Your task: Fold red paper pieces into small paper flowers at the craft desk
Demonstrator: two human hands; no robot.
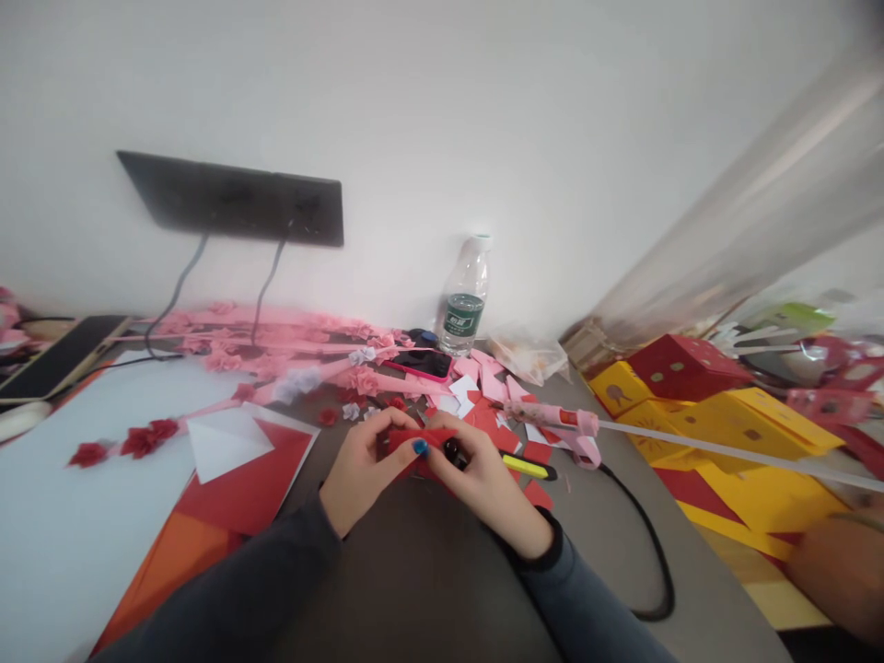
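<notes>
Near the table's middle, my left hand (369, 463) pinches a piece of red paper (416, 435), its thumb with a blue nail resting on it. My right hand (480, 472) is closed on the same paper from the other side. A small glossy black thing (454, 451) shows between my right thumb and fingers; its kind is unclear. Just right of that hand lies a yellow and black utility knife (529, 465). Beyond it is a pink hot glue gun (552, 417) with a long white glue stick (725, 448) out of its back. Cut red paper pieces (492, 424) lie scattered behind my hands.
A plastic bottle (466, 299) stands by the wall, near a pink-cased phone (423, 364). Pink paper flower strands (296, 333) spread at the back left, above white sheets (75, 488). Yellow and red paper boxes (752, 424) and another person's hand (839, 566) are at right.
</notes>
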